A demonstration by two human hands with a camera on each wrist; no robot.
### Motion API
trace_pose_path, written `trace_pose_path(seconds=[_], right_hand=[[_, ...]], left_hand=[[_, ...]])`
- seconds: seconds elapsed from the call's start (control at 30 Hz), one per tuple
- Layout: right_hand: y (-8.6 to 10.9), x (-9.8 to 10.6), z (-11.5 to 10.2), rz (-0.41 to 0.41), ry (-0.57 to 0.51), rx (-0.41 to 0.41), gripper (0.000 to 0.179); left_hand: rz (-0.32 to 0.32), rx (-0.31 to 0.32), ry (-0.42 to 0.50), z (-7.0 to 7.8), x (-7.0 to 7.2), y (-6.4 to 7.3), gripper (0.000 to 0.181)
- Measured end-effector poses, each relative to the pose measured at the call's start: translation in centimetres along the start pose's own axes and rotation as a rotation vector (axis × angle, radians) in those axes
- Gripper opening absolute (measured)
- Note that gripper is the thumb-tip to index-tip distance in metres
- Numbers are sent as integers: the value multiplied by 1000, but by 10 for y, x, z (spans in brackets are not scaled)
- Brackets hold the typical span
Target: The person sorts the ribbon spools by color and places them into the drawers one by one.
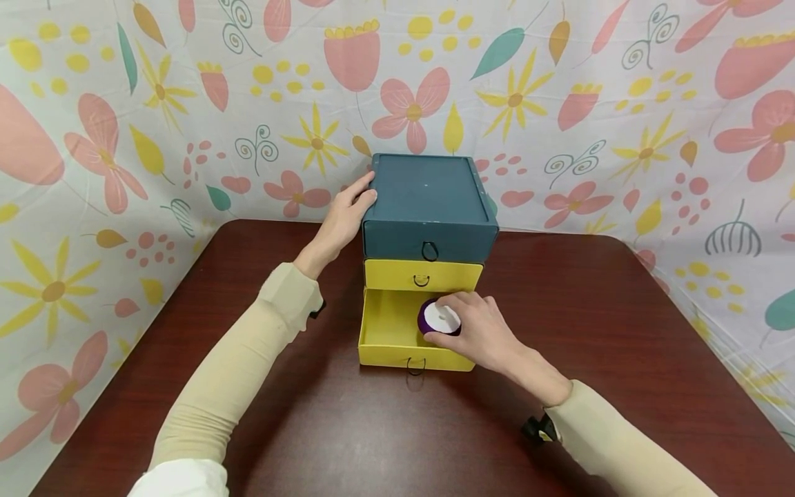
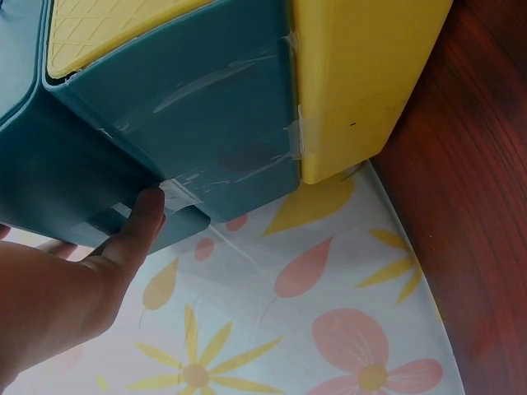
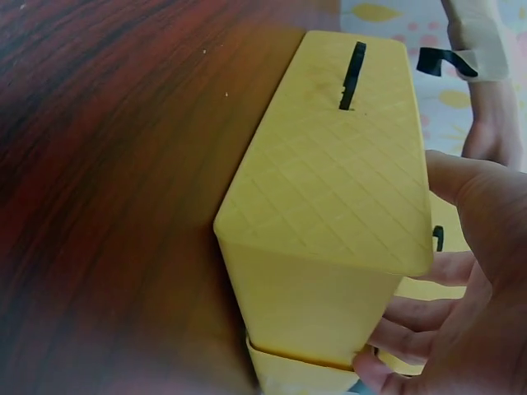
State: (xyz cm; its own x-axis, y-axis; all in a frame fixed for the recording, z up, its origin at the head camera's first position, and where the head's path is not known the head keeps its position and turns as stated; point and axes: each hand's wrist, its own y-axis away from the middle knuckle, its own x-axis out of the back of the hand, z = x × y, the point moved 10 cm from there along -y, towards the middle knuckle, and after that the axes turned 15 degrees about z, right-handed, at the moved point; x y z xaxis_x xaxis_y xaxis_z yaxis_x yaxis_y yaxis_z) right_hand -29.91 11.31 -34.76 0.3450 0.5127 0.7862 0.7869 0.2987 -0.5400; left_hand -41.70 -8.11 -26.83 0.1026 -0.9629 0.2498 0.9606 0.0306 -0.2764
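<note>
A small drawer unit with a teal top box (image 1: pixel 428 186) stands on the table, its bottom yellow drawer (image 1: pixel 381 354) pulled out. My left hand (image 1: pixel 344 214) rests against the upper left side of the box. In the left wrist view, the thumb (image 2: pixel 140 222) lies along the teal side. Over the right part of the open drawer, my right hand (image 1: pixel 481 331) holds a roll of purple ribbon (image 1: pixel 428 319) with a white face between thumb and fingers. In the right wrist view the drawer's front (image 3: pixel 329 164) is close by, and the roll is hidden.
Above the open drawer sits a closed yellow drawer (image 1: pixel 391 274) with a dark loop pull (image 1: pixel 421 281). The dark red-brown table (image 1: pixel 279 414) extends around the unit. Behind it hangs a flower-patterned cloth (image 1: pixel 236 90).
</note>
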Motion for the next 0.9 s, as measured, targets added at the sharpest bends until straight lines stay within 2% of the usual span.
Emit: trace_pose_path(seconds=[0.33,0.9], right_hand=[[0,-5,-1,47,37,-13,52],[-9,-19,1,3,69,-37,52]], left_hand=[[-8,-6,-4,1,-1,0,52],[-1,-8,4,1,0,-1,52]])
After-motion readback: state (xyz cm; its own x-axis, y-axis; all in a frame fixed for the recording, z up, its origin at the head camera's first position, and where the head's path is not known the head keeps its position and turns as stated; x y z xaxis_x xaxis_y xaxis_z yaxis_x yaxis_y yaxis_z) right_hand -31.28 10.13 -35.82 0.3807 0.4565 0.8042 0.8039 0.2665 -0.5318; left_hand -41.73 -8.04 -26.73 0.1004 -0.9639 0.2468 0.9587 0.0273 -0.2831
